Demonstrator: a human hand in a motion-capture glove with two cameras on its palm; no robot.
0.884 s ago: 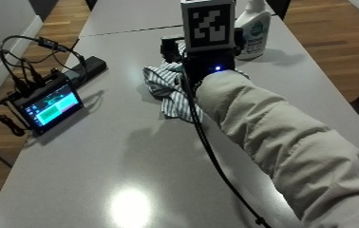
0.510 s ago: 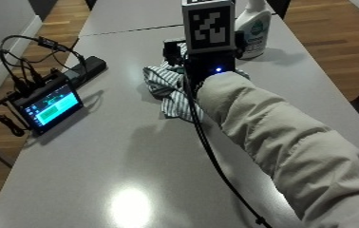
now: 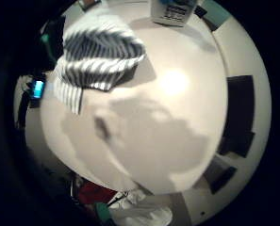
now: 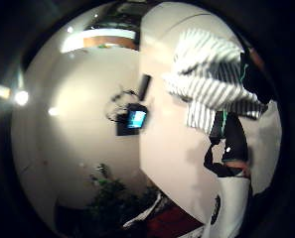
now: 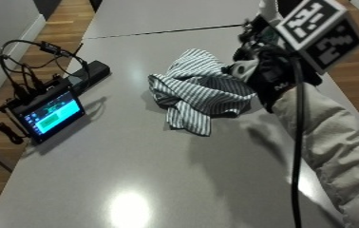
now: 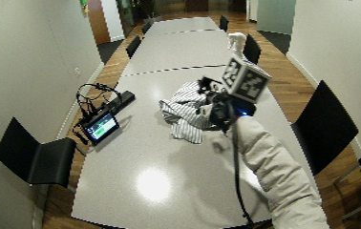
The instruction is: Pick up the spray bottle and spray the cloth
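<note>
My gloved hand (image 5: 274,76) hangs above the grey worktop (image 5: 122,166), just beside the cloth (image 5: 198,92), with my pale sleeve (image 5: 331,152) running back toward me. The back of the glove is all that shows from outside, so I cannot tell how my fingers are set. Neither palm view shows anything held against the palm.

The cloth is a crumpled heap of grey-and-white stripes lying on the worktop, one corner trailing toward the near edge. In the little finger side palm view it (image 3: 99,56) lies on the bare worktop (image 3: 177,122), and my hand's shadow falls on the surface next to it. In the thumb side palm view the cloth (image 4: 211,84) sits close to the glove's black straps.

The bottle (image 6: 236,42) stands upright on the worktop beyond my hand, white, with its trigger head showing in the wide view. Its lower part (image 3: 170,12) shows in the little finger side palm view, apart from the cloth. In the closer outside view it is mostly hidden behind my hand.

Well apart from the cloth, near the worktop's far side edge, a small lit screen (image 5: 50,114) is propped up with black cables (image 5: 31,66) looped behind it.
</note>
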